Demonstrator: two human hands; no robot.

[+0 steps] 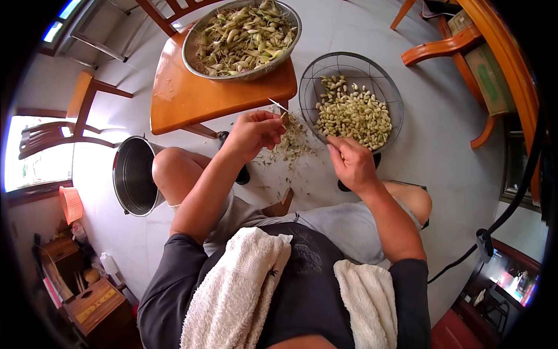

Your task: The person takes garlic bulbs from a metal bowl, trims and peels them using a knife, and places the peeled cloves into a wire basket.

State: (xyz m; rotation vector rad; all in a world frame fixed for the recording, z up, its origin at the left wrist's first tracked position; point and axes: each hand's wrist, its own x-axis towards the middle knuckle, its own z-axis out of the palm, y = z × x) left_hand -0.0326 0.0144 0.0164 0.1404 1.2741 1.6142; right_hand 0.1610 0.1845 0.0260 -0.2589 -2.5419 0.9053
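My left hand [256, 135] is closed, with the thin bright blade of a small knife [278, 104] sticking out past its fingertips. A small yellowish bit shows at those fingertips, too small to name. My right hand [353, 164] is closed at the near rim of a round wire basket [398, 119]; what its fingers hold, if anything, is hidden. Inside the basket lie many trimmed pale bulbs [357, 116]. Beyond my left hand, a metal colander [244, 74] heaped with untrimmed bulbs [247, 38], stems and roots attached, stands on a wooden chair [174, 93].
Trimmings [293, 139] litter the tiled floor between my feet. A dark metal bucket [125, 174] stands beside my left knee. At the right are a wooden table [505, 52] and a black cable [517, 200]. A white towel [238, 285] hangs over my chest.
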